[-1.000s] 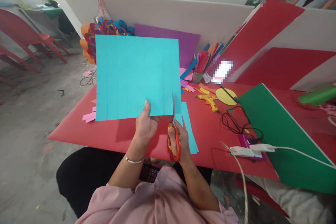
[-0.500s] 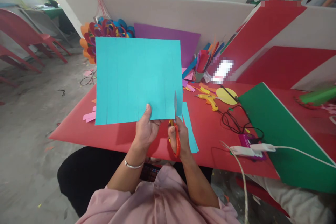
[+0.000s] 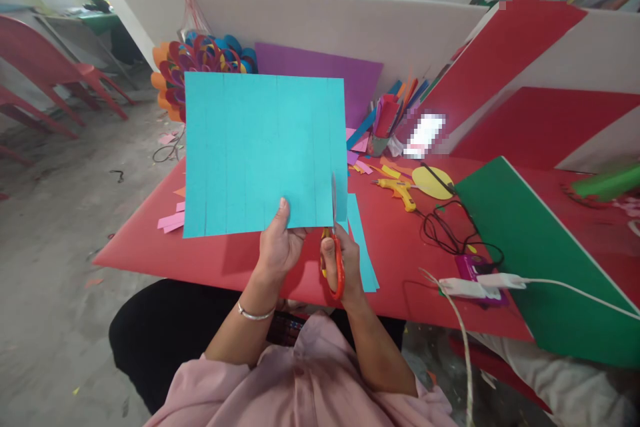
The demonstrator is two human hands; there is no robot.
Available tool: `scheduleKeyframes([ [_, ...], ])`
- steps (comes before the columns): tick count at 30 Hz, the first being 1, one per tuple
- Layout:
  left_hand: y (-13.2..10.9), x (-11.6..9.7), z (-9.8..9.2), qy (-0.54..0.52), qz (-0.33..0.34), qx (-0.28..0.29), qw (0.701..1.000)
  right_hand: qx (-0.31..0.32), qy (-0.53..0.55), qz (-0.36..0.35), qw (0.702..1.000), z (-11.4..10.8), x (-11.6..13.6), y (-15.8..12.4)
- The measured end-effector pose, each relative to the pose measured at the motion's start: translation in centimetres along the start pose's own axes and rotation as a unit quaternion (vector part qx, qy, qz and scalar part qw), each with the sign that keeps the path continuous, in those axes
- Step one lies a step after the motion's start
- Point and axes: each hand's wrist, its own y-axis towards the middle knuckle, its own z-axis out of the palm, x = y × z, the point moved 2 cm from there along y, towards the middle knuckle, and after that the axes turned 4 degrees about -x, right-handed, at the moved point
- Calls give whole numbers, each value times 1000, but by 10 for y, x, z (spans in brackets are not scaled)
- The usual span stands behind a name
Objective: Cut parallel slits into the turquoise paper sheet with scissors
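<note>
My left hand [image 3: 278, 245] pinches the lower edge of a turquoise paper sheet [image 3: 260, 147] and holds it upright above the red table [image 3: 200, 260]. The sheet carries several parallel lines or slits running top to bottom. My right hand [image 3: 343, 260] is closed round the handles of red scissors [image 3: 334, 240]. Their blades point up into the sheet's bottom edge near its right side. Cut turquoise strips [image 3: 361, 240] lie on the table just behind my right hand.
A yellow glue gun [image 3: 397, 192] with a black cord, a yellow paper disc [image 3: 431, 184], a green board [image 3: 535, 260], a white power strip [image 3: 470, 287], a cup of coloured strips [image 3: 383, 127], a purple sheet [image 3: 350, 80] and a paper-loop decoration [image 3: 200, 57] surround the work area. Red chairs stand left.
The scissor blades have gone a little deeper into the sheet's bottom edge. The sheet has sunk slightly and shifted a touch to the right.
</note>
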Motion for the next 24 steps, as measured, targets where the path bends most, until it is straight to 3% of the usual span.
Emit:
scheduleKeyframes([
  [8, 1, -1, 0, -11, 2, 5, 1000, -13, -9, 2, 1000, 0, 1, 4],
  [14, 6, 2, -4, -11, 10, -27, 1000, -15, 14, 44, 999, -2, 4, 8],
  [24, 5, 2, -3, -15, 17, -43, 999, -27, -38, 5, 999, -7, 2, 13],
])
